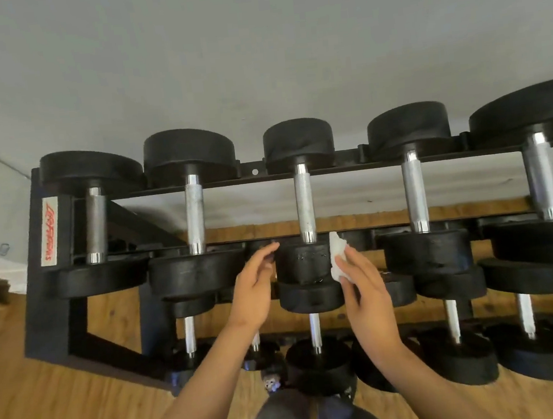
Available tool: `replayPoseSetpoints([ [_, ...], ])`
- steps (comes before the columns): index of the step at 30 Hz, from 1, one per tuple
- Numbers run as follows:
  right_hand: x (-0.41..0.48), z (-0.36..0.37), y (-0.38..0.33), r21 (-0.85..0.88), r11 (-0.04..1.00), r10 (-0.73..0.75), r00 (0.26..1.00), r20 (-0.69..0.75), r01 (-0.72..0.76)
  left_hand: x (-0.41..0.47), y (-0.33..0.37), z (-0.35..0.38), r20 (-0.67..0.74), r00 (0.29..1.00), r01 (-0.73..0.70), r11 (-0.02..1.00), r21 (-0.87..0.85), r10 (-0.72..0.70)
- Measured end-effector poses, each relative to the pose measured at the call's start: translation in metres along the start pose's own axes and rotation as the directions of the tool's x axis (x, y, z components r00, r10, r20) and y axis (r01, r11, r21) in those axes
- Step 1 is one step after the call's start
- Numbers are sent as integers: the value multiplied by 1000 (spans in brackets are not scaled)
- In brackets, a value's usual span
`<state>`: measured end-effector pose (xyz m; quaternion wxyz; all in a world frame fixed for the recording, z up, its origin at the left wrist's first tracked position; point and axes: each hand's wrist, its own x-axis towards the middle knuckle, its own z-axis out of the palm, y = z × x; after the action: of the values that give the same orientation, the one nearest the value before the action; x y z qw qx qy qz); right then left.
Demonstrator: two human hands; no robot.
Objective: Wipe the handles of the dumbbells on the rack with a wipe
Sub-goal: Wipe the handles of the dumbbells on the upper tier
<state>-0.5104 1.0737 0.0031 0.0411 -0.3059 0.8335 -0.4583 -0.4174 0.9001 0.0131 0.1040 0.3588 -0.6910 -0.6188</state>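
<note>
- Head view: the right hand point(364, 288) pinches a white wipe point(339, 259) between thumb and fingers, just beside the near head of the middle dumbbell point(304, 262) on the rack's point(50, 298) top shelf.
- The wipe sits near of that dumbbell's handle point(304, 203), not on it.
- The left hand point(255, 289) hovers left of the same head, fingers relaxed, holding nothing.

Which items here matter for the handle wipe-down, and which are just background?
Job: wipe, pinched in right hand; left hand, empty; top-row dumbbell handles; lower-row dumbbells; rack.
Background: red-lettered label; wooden floor; grey wall.
</note>
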Motion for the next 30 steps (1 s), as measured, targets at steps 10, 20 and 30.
replayPoseSetpoints([
  [10,22,11,-9,-208,907,-314,918,244,366,8,0,-14,128,990,74,995,-65,-65],
  [20,35,51,-55,-472,676,-217,765,606,566,0,-9,-18,166,985,41,999,29,-45],
  [30,32,20,-27,-350,660,-442,721,534,664,-12,-8,-17,130,991,-34,995,94,21],
])
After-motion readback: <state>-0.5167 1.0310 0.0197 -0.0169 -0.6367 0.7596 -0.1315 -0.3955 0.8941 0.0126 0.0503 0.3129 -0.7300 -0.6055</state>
